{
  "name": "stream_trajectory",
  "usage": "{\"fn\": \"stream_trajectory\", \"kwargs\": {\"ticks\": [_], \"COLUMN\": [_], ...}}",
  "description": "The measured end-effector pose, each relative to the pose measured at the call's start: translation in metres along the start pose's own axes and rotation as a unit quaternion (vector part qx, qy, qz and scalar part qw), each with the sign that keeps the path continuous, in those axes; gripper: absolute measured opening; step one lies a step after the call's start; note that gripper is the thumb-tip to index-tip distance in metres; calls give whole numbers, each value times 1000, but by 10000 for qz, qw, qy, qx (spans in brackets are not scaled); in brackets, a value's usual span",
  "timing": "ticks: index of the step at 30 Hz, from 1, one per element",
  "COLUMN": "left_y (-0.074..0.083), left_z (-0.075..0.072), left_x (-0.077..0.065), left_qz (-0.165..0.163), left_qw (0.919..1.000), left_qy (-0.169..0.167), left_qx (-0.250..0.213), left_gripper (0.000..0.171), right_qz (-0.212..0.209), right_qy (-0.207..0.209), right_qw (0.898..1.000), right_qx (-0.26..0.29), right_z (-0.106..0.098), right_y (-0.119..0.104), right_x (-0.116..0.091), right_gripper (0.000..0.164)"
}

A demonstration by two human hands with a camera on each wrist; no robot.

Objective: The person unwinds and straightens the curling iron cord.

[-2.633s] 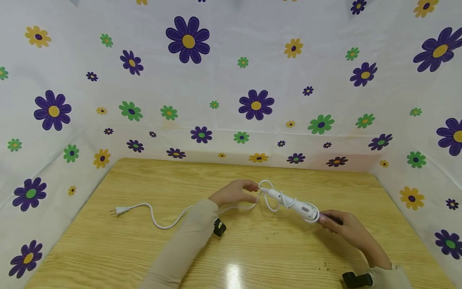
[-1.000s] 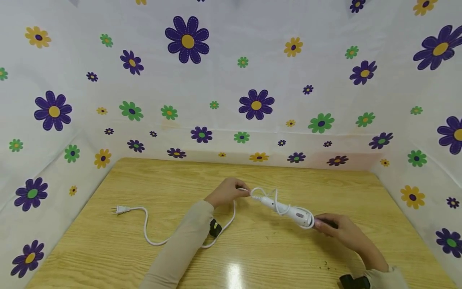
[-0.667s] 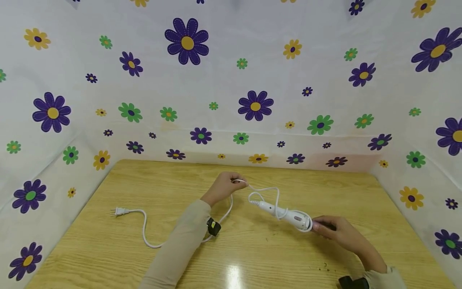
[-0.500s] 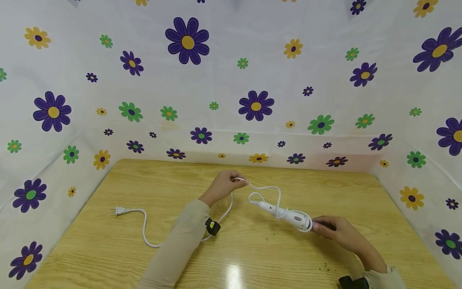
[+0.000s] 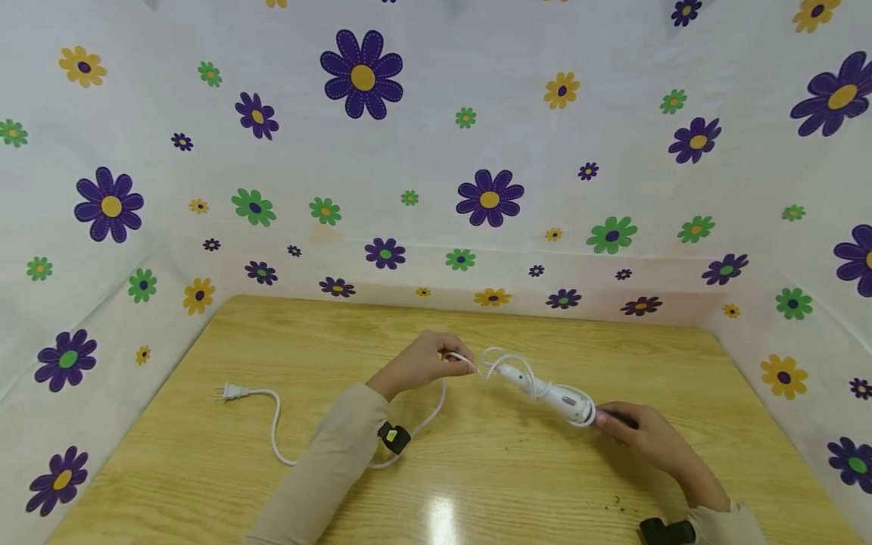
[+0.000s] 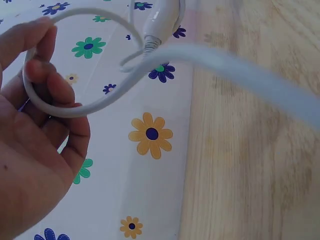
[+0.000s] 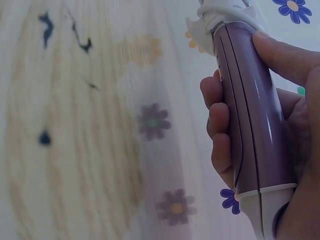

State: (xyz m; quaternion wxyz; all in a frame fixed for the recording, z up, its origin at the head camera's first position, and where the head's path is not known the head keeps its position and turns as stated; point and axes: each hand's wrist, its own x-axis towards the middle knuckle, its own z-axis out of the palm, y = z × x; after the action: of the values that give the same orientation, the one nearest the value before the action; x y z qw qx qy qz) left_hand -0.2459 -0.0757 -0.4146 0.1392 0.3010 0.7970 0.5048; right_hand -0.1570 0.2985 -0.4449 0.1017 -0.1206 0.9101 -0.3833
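A white-and-purple hair straightener (image 5: 562, 400) hangs tilted above the table, its white handle end pointing up and left. Its white cord (image 5: 275, 425) is looped around the handle, then runs to my left hand (image 5: 421, 366). That hand pinches the cord between thumb and fingertips; in the left wrist view the cord curves over the curled fingers (image 6: 60, 92). My right hand (image 5: 647, 437) grips the purple end; the right wrist view shows fingers and thumb wrapped around the purple body (image 7: 257, 110). At the cord's far end, a two-prong plug (image 5: 235, 391) lies on the left of the table.
The wooden table (image 5: 518, 499) reaches back to a white flowered cloth (image 5: 422, 151), which also rises at both sides. Small dark marks (image 5: 618, 506) show on the tabletop near the right forearm. A black wrist camera (image 5: 395, 437) sits on the left sleeve.
My left hand, apart from the cord's pinch point earlier, took the cord, drew it left and up, then came lower and nearer the handle. The right hand keeps its grip, barely moving.
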Motion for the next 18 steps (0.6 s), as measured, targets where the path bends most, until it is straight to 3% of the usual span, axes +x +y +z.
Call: {"fn": "stream_trajectory", "kwargs": {"ticks": [6,11,18], "left_y": [8,3,-13], "left_z": [-1,0,2], "left_x": [-8,-10,-11], "left_qz": [-30,-173,-747], "left_qw": [9986,9967,9865], "left_qy": [-536,-786,-1145], "left_qx": [30,126,899], "left_gripper": [14,11,8], "right_qz": [36,51,124], "right_qy": [237,308,369], "right_qw": [9997,9995,9992], "right_qx": [-55,-54,41], "right_z": [-3,-8,-12], "right_y": [1,0,0], "right_x": [-2,-3,-6], "right_gripper": [37,38,38]}}
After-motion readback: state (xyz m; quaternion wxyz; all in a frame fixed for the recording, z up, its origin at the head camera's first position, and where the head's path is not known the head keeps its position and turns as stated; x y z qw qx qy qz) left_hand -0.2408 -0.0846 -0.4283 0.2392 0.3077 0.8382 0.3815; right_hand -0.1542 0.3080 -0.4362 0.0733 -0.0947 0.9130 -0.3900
